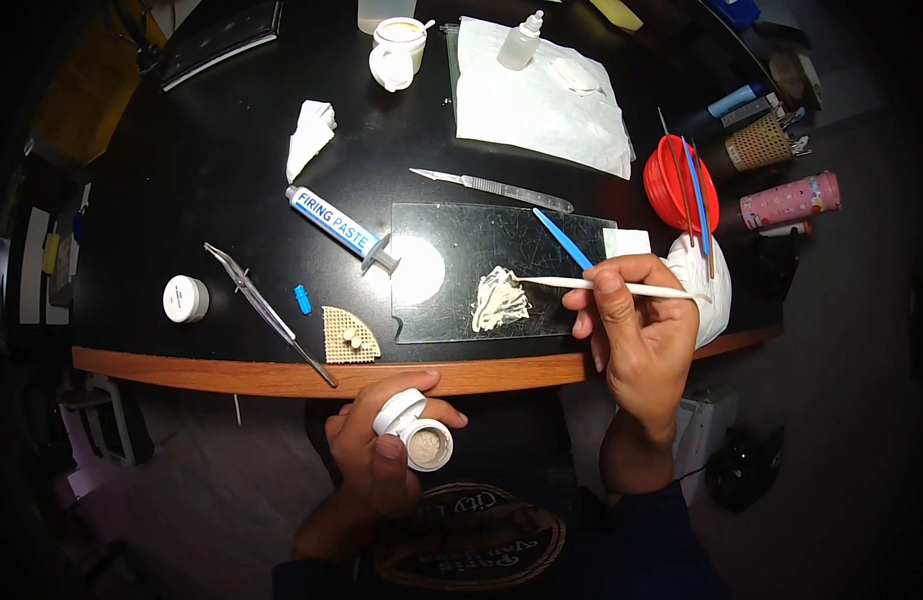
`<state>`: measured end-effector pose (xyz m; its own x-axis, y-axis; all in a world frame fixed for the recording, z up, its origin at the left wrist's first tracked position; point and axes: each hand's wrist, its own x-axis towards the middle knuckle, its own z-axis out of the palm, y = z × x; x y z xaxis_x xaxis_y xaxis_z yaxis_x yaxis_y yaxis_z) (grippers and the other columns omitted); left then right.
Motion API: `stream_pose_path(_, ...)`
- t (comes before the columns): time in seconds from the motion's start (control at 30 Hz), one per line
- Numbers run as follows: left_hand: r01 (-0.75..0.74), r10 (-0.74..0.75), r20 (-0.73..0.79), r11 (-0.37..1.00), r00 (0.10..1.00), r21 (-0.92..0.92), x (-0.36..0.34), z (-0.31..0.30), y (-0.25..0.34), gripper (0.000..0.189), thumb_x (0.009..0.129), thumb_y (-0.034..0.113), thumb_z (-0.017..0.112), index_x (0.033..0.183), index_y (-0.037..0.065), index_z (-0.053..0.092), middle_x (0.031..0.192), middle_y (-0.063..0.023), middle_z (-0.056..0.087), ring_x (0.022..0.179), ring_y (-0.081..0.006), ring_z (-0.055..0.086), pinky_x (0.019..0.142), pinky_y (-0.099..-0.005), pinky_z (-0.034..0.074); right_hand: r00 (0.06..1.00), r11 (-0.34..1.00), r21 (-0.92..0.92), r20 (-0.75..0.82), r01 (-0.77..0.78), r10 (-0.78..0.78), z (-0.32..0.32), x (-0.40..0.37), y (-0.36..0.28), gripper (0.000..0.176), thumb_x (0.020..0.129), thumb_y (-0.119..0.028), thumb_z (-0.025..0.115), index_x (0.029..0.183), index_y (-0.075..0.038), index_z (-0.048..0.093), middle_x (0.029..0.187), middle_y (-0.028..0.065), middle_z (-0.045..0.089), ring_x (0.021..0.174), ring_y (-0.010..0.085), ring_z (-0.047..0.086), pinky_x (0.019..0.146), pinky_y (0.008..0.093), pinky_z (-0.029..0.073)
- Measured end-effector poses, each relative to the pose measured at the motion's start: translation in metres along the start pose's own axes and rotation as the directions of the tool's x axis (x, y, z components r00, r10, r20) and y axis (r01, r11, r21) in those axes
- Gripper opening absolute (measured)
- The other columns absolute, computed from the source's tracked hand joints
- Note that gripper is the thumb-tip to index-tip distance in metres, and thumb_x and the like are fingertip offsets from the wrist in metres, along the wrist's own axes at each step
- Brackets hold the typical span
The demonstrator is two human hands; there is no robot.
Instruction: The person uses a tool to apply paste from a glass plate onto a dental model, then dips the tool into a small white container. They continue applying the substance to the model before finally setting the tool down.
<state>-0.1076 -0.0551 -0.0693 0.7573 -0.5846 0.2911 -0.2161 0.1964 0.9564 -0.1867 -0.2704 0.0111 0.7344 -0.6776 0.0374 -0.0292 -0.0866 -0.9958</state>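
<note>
The right hand (pixel 636 335) pinches a slender white tool (pixel 556 284) pen-fashion, its tip at pale paste (pixel 499 302) smeared on a glass slab (pixel 431 322); whether it also holds the blue stick (pixel 561 238) cannot be told. The left hand (pixel 366 445) grasps an open white jar (pixel 448 456) of pale powder (pixel 426 446), just off the bench's near edge. The tool looks light and stiff, best gripped mid-shaft; the jar seems light and smooth, safest held upright by its wall. The paste looks soft and sticky, the slab hard and brittle. The bench (pixel 231 150) is black with a wooden near edge; a red bowl (pixel 661 190) stands toward its right edge. Surrounding floor is dim.
</note>
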Motion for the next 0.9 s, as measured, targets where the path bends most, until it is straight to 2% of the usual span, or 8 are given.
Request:
stream_pose_path(0.03,0.001,-0.001,0.005,1.0,1.0,0.0,0.001,0.0,0.001,0.059,0.11,0.043,0.031,0.118,-0.008,0.061,0.074,-0.0109,0.075,0.063,-0.017,0.07,0.064,-0.0298,0.056,1.0,1.0,-0.006,0.018,-0.018,0.018,0.0,0.004,-0.001,0.012,0.104,-0.008,0.064,0.102,0.004,0.064,0.086,0.0142,0.072,0.068,0.009,0.063,0.062,0.0214,0.052)
stream_pose_path(0.17,-0.011,0.011,0.01,1.0,1.0,0.019,0.002,-0.002,0.003,0.058,0.109,0.041,0.033,0.119,-0.009,0.061,0.075,-0.0116,0.076,0.064,-0.0173,0.071,0.064,-0.0297,0.056,0.992,0.995,-0.049,0.086,-0.083,0.087,0.0,0.015,-0.005,0.015,0.105,-0.013,0.064,0.101,0.002,0.065,0.083,0.0107,0.072,0.064,0.0053,0.061,0.049,0.017,0.044)
stream_pose_path(0.2,-0.02,0.02,0.01,0.999,1.0,0.026,0.003,-0.002,0.003,0.058,0.109,0.04,0.033,0.12,-0.009,0.061,0.075,-0.0117,0.076,0.065,-0.0174,0.071,0.064,-0.0296,0.056,0.99,0.994,-0.065,0.103,-0.085,0.092,0.0,0.017,-0.003,0.018,0.105,-0.015,0.063,0.1,0.002,0.065,0.082,0.0096,0.072,0.06,0.0033,0.059,0.042,0.0155,0.038)
stream_pose_path(0.5,-0.012,0.012,0.009,1.0,1.0,-0.024,0.002,-0.003,0.002,0.054,0.108,0.038,0.036,0.12,-0.009,0.061,0.076,-0.0118,0.076,0.065,-0.0164,0.071,0.061,-0.0284,0.055,0.958,0.983,-0.074,0.222,-0.167,0.179,0.001,0.017,-0.006,0.019,0.106,-0.017,0.063,0.1,0.002,0.065,0.08,0.0092,0.073,0.057,0.0029,0.058,0.04,0.0159,0.038)
stream_pose_path(0.8,-0.021,0.021,0.001,0.999,1.0,-0.025,0.003,-0.002,0.005,0.054,0.108,0.036,0.036,0.121,-0.01,0.061,0.076,-0.0125,0.076,0.065,-0.0161,0.071,0.062,-0.0277,0.055,0.947,0.981,-0.069,0.258,-0.181,0.193,0.001,0.014,-0.006,0.019,0.105,-0.016,0.063,0.1,0.002,0.065,0.08,0.009,0.073,0.056,0.003,0.058,0.041,0.0163,0.038)
stream_pose_path(0.9,-0.033,0.033,-0.011,0.999,0.999,-0.026,0.003,-0.001,0.003,0.054,0.108,0.036,0.036,0.121,-0.01,0.061,0.076,-0.0129,0.076,0.066,-0.0164,0.071,0.063,-0.0282,0.055,0.946,0.984,-0.005,0.274,-0.179,0.174,0.001,0.011,-0.003,0.018,0.106,-0.015,0.063,0.099,0.001,0.065,0.079,0.0101,0.073,0.055,0.0035,0.058,0.041,0.0164,0.038)
